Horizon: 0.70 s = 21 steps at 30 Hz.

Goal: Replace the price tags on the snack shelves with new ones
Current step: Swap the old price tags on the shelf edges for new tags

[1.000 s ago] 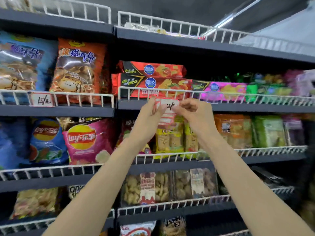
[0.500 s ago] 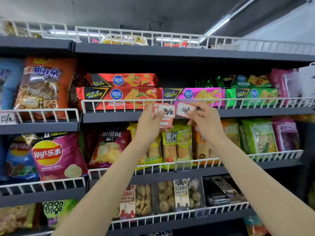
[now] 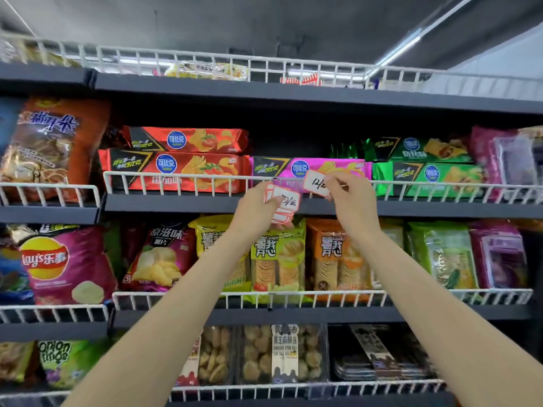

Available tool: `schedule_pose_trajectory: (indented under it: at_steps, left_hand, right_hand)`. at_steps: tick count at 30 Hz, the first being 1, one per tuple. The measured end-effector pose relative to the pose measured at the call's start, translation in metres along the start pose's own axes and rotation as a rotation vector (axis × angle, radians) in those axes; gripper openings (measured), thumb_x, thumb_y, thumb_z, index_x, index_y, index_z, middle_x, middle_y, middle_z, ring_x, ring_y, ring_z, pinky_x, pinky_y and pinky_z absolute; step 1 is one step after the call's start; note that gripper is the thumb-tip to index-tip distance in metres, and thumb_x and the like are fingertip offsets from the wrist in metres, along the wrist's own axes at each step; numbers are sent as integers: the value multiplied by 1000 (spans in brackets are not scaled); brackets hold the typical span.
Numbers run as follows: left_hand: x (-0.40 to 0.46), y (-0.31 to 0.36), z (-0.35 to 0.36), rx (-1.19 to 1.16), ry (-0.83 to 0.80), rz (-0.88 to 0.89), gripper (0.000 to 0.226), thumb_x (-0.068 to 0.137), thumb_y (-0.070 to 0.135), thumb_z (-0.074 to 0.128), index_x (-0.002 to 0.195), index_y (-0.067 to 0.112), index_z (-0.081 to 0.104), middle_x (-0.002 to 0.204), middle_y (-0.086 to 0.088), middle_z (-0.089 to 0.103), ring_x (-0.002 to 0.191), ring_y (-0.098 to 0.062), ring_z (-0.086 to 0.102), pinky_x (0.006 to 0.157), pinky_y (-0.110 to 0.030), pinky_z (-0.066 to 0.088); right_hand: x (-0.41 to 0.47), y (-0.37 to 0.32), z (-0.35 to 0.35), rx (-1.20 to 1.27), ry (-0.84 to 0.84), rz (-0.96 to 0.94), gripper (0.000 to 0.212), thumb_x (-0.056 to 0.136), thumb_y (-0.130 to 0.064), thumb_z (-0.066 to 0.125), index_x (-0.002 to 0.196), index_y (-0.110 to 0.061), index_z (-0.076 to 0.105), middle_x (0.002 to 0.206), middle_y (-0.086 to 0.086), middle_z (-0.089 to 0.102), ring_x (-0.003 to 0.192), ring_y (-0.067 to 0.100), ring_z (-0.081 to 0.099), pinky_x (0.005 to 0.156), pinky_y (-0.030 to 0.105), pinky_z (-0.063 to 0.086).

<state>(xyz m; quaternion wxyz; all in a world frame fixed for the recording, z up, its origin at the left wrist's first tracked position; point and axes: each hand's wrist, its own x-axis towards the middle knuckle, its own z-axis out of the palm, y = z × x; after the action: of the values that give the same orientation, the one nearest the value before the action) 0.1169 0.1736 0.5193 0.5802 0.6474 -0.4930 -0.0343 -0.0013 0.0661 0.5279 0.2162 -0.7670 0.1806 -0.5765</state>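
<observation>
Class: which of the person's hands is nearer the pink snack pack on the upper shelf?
Right. The right hand holds a single tag right in front of the pink pack; the left hand, gripping a tag stack, sits lower left.

Bright, even store light from long white ceiling tube lamp; glare on glossy red foil snack packs; wide-angle bending, soft blur at edges.

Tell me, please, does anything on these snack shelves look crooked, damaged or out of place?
Nothing looks damaged or spilled. Only the white red-edged price tag is tilted, pinched by the right hand before the white wire shelf rail, not yet fixed. The left hand holds the stack of similar tags.
</observation>
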Motion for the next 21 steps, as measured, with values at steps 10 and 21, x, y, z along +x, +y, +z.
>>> schedule_pose_trajectory:
  at_steps: [10,21]
  left_hand:
    - [-4,-3,-7,-184,-23,-26,33,96,8,46,129,15,44,101,-10,63,55,-14,68,47,-18,49]
    - [1,-15,-22,-54,-139,-25,37,95,3,46,122,28,40,111,-19,58,59,-19,69,49,-23,53]
  right_hand:
    - [25,-6,15,-98,34,-286,18,93,-12,53,102,-10,68,93,1,68,86,7,57,74,13,41]
    - [34,1,22,-294,-66,-350,13,93,-15,54,98,-12,65,90,4,71,80,13,61,66,29,52]
